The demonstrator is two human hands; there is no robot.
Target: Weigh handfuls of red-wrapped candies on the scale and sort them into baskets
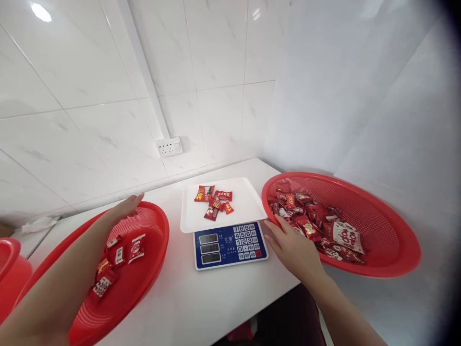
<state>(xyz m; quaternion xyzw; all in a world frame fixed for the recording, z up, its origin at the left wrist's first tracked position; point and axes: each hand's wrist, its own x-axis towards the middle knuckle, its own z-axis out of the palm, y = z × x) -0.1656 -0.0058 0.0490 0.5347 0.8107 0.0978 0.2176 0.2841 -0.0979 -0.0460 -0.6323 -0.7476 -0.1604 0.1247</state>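
Note:
My left hand (124,209) is over the far rim of the left red basket (161,240), seen edge-on. Its fingers are partly hidden, and a small dark red patch shows beneath them; what it is I cannot make out. Inside that basket lie several red snack packets (137,247). My right hand (293,247) is at the near left rim of the right red basket (389,230), its fingers extended and apart. A heap of red wrapped snacks (313,216) fills part of this basket. Between the hands stands a digital scale (230,245) with several red packets (216,202) on its white tray (190,218).
The white table (180,298) meets a tiled wall (216,120) behind. A power socket (169,146) is mounted there, below a vertical cable cover (144,67). Another red container (10,274) stands at the far left, near a crumpled white wrapper (39,224).

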